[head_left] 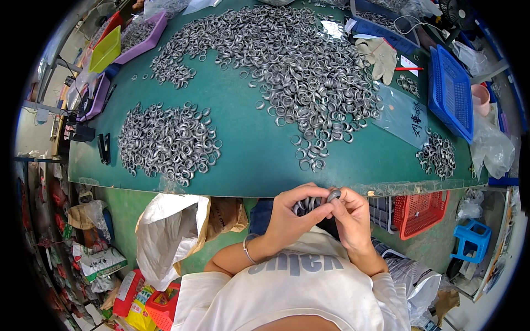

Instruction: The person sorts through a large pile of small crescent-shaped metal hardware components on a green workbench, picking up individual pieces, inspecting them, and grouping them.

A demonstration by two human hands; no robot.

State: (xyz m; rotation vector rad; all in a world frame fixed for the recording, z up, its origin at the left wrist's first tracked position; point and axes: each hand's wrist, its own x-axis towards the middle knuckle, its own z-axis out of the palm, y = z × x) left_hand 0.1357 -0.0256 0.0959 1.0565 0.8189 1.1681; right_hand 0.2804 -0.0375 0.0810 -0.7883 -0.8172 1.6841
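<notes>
Several dark grey metal rings [307, 205] lie bunched in my left hand [287, 218], its fingers curled around them. My right hand [351, 218] pinches a single ring [334, 195] between thumb and fingertips, right beside the left thumb. Both hands are close together just off the near edge of the green table [243, 165]. Beyond them a big heap of similar rings [298, 60] spreads over the table, its tail reaching toward my hands. A smaller pile of rings [168, 142] lies at the left, and another small pile [437, 156] at the right.
Blue baskets [452, 91] stand at the right edge, near a glove [378, 58], a red pen [408, 69] and a clear plastic bag [402, 113]. A black stapler [104, 149] lies at the left. Below the table are an open white sack [168, 237] and a red basket [422, 212].
</notes>
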